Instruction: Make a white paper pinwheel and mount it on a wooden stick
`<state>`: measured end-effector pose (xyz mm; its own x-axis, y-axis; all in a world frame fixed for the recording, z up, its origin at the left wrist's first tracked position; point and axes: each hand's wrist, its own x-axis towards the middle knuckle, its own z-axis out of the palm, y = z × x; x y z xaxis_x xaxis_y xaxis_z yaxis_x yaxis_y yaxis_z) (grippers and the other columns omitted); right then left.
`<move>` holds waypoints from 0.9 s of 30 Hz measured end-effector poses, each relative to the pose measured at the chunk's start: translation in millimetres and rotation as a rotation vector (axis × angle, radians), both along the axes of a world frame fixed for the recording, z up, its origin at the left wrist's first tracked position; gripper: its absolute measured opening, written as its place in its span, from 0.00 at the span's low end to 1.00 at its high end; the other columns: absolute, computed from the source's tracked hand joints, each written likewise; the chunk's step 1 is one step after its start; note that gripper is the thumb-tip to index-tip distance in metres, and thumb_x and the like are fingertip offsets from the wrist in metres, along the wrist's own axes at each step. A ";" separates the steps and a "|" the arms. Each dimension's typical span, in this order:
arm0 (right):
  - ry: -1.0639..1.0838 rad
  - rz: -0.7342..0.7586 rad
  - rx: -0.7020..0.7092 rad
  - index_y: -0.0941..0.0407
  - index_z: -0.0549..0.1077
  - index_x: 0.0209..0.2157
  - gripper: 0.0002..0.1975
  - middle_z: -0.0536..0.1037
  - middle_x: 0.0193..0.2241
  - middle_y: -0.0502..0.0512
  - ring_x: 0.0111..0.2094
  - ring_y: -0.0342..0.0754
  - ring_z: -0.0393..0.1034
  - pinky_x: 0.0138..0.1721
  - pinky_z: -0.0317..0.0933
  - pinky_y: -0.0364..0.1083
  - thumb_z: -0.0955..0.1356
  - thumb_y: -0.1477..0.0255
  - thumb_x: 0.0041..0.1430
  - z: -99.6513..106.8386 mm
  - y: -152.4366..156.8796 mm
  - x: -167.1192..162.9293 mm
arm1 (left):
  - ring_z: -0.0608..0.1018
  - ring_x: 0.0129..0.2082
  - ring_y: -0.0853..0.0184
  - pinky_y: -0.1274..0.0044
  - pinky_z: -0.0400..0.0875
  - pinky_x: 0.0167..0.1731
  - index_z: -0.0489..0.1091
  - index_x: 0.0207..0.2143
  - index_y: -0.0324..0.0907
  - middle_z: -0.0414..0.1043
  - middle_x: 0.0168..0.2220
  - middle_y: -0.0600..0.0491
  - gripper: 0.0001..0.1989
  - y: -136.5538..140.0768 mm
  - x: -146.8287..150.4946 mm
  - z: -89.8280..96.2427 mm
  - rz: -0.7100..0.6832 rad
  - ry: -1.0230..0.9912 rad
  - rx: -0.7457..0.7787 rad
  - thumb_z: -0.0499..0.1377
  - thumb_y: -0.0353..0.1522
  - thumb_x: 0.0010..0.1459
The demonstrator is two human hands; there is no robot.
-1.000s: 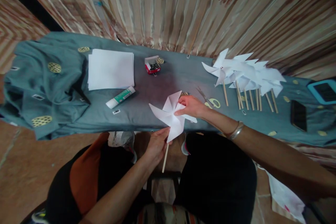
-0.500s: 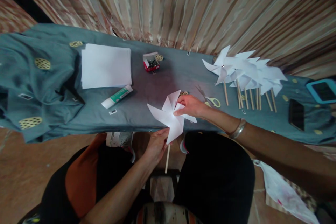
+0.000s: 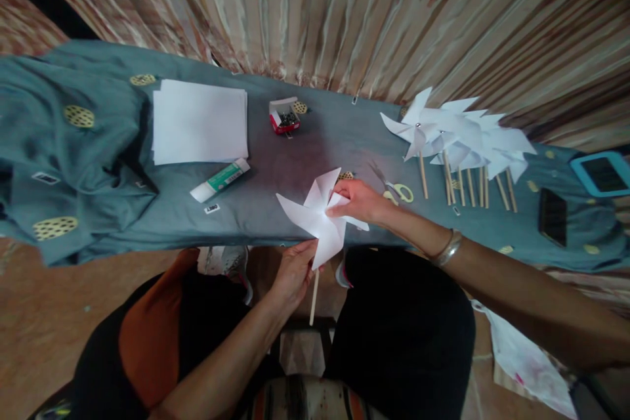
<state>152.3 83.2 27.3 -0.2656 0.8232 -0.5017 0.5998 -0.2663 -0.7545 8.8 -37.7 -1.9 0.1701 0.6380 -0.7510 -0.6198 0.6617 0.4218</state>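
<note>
A white paper pinwheel (image 3: 329, 233) on a thin wooden stick (image 3: 314, 298) is held over the near edge of the cloth-covered table. My left hand (image 3: 295, 269) is closed around the upper part of the stick, just under the lower blade, which partly hides the fingers. With thumb and fingers pinched together, my right hand (image 3: 355, 200) grips the pinwheel's paper close to its centre. Whatever lies under those fingertips is hidden. Just beyond the right hand are scissors (image 3: 403, 193) with pale yellow handles, lying on the cloth.
Several finished-looking pinwheels (image 3: 472, 138) lie overlapping at the right. A paper stack (image 3: 201, 121), a green-and-white glue tube (image 3: 220, 180) and an open red box of pins (image 3: 284, 118) are left of centre. A phone (image 3: 552, 216) and a blue-framed device (image 3: 600, 174) lie far right.
Both hands stay in nearly the same place on the pinwheel and its stick. The view has shifted very slightly, and my right forearm sits a little lower.
</note>
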 end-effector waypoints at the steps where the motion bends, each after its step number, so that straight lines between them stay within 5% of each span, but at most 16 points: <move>1: 0.015 0.001 -0.010 0.55 0.75 0.26 0.12 0.79 0.25 0.49 0.29 0.48 0.74 0.30 0.66 0.44 0.76 0.76 0.35 1.2 -0.6 0.3 | 0.67 0.19 0.73 0.81 0.60 0.19 0.76 0.21 0.36 0.71 0.19 0.53 0.11 -0.2 0.3 -0.8 0.009 -0.002 -0.002 0.71 0.34 0.35; 8: 0.113 -0.005 -0.097 0.55 0.73 0.24 0.10 0.78 0.23 0.48 0.29 0.48 0.73 0.32 0.66 0.46 0.75 0.78 0.37 6.2 -1.0 -0.6 | 0.65 0.18 0.77 0.82 0.60 0.21 0.76 0.21 0.35 0.69 0.16 0.56 0.19 -1.9 1.7 -5.3 0.043 -0.030 -0.007 0.74 0.38 0.27; 21: -0.101 0.080 0.053 0.56 0.75 0.27 0.15 0.80 0.28 0.53 0.32 0.52 0.74 0.34 0.67 0.47 0.79 0.72 0.35 -2.4 5.3 2.6 | 0.70 0.20 0.74 0.82 0.64 0.23 0.76 0.22 0.35 0.73 0.19 0.53 0.15 -2.5 1.9 0.3 0.046 -0.071 -0.017 0.73 0.35 0.32; 27: -0.194 0.135 0.074 0.56 0.76 0.30 0.15 0.79 0.29 0.53 0.34 0.52 0.74 0.36 0.67 0.48 0.78 0.69 0.38 -2.0 5.8 1.9 | 0.64 0.16 0.79 0.85 0.55 0.16 0.75 0.25 0.34 0.67 0.18 0.57 0.18 -7.0 1.3 2.3 0.004 -0.120 0.024 0.73 0.37 0.32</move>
